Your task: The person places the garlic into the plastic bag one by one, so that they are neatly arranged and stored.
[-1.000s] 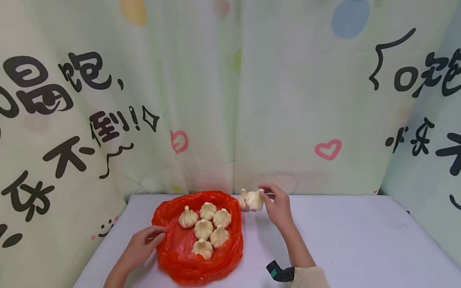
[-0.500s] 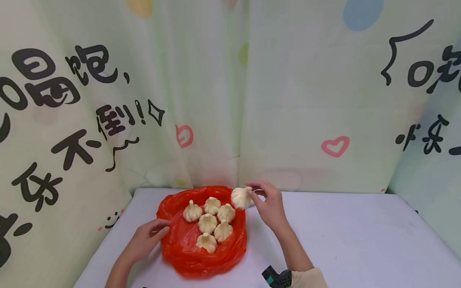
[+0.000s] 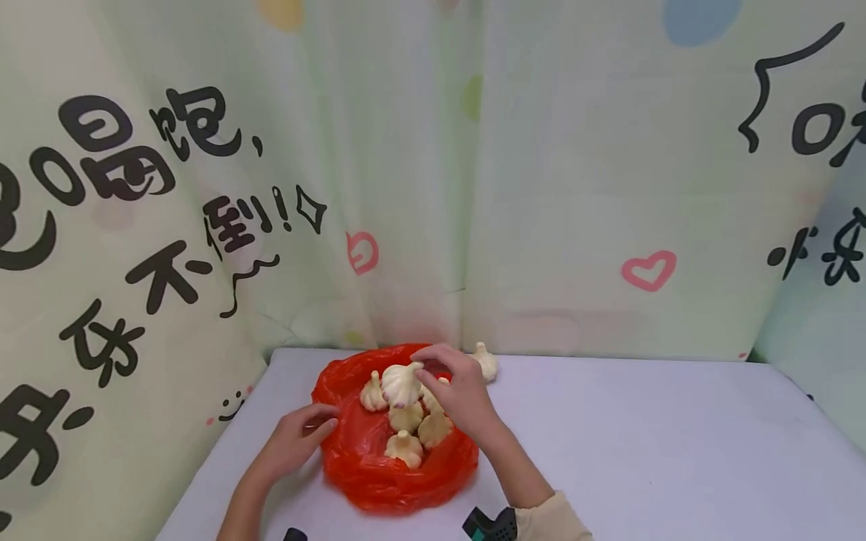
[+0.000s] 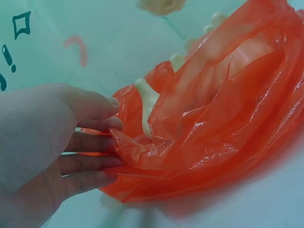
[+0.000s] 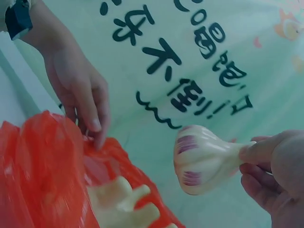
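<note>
My right hand [image 3: 461,391] pinches a white garlic bulb [image 3: 401,385] by its stem, above the red plastic bag [image 3: 379,488]. Purple streaks mark this garlic bulb [image 5: 202,159] in the right wrist view. Inside the bag, with its mouth spread wide, sit several more bulbs, one in front being a garlic bulb [image 3: 404,448]; my right hand hides some of them from the head view. At the bag's left edge, my left hand [image 3: 292,439] touches the plastic with extended fingertips [image 4: 107,160], its thumb lying above them.
Another garlic bulb [image 3: 485,362] lies on the white table [image 3: 609,451] near its back edge, just right of the bag. A printed curtain [image 3: 541,188] with black writing and pink hearts encloses the table at the back and sides.
My right hand has carried its garlic bulb leftward from the table's back edge to over the bag. A second bulb stays behind there. My left hand remains at the bag's edge.
</note>
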Action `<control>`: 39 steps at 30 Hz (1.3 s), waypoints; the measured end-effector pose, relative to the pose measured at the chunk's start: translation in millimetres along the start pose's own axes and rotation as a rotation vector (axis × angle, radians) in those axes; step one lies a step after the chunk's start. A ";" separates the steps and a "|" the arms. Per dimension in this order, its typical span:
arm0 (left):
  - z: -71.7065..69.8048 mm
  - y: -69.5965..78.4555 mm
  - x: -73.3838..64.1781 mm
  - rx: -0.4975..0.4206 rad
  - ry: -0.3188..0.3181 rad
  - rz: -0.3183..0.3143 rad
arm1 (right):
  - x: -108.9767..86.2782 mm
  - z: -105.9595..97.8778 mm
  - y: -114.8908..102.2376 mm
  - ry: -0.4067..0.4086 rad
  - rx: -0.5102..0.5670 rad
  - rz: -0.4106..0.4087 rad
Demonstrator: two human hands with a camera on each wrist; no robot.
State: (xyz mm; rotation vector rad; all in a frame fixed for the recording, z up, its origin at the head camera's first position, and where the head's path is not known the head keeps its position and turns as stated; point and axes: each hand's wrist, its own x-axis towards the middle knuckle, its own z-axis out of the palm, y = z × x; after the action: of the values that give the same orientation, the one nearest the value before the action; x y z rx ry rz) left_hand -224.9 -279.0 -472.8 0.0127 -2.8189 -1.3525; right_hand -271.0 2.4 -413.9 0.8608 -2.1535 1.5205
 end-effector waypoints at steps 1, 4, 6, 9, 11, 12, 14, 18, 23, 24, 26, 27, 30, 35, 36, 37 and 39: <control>0.9 0.5 0.0 0.000 -0.001 -0.001 | 0.4 4.6 -1.4 -0.015 0.005 0.000; 3.1 1.0 0.3 -0.002 -0.004 -0.012 | 1.0 17.4 -6.2 -0.054 -0.010 0.013; 3.6 0.8 0.9 -0.009 -0.003 -0.026 | 1.4 24.9 -8.7 -0.079 -0.026 0.018; 2.2 0.7 1.5 -0.011 -0.003 -0.038 | 1.6 34.1 -11.3 -0.115 -0.048 0.026; 2.5 1.3 2.7 -0.010 -0.005 -0.034 | 0.8 37.0 -11.3 -0.135 -0.058 0.037; 2.3 1.6 3.2 -0.009 -0.005 -0.031 | 0.4 38.3 -11.2 -0.144 -0.062 0.045; 1.6 1.6 3.9 -0.009 0.000 -0.029 | -0.9 41.2 -10.3 -0.164 -0.067 0.061; 0.2 0.1 4.1 -0.009 0.009 -0.023 | -5.0 46.9 -8.0 -0.208 -0.078 0.081; -0.5 -3.0 2.2 0.010 0.017 -0.005 | -7.9 53.9 -6.7 -0.249 -0.080 0.060; -0.6 -3.5 2.2 0.011 0.020 -0.004 | -7.7 55.0 -6.7 -0.252 -0.082 0.047; -0.2 -3.9 1.8 0.011 0.023 -0.012 | -8.2 56.0 -6.6 -0.254 -0.088 0.033; 0.1 -4.2 1.8 0.010 0.023 -0.012 | -8.4 56.1 -6.5 -0.253 -0.096 0.027; 0.4 -4.2 2.2 -0.001 0.016 -0.019 | -8.9 55.0 -6.2 -0.258 -0.122 0.029; -0.9 -3.2 2.2 -0.006 0.009 0.001 | -9.3 56.6 -3.6 -0.311 -0.136 0.030; -1.1 -3.3 2.1 -0.006 0.009 0.001 | -9.8 57.7 -3.0 -0.326 -0.138 0.032; -1.1 -3.4 1.9 -0.003 0.008 -0.004 | -10.6 59.0 -2.7 -0.340 -0.141 0.038; -0.7 -3.7 0.8 -0.001 0.002 -0.013 | -13.1 61.6 -2.4 -0.365 -0.151 0.054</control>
State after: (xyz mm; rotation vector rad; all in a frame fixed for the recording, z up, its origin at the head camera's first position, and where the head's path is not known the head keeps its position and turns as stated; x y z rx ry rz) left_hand -225.6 -281.9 -475.2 0.0325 -2.8216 -1.3549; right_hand -256.6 -52.3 -441.9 1.1042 -2.5289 1.2810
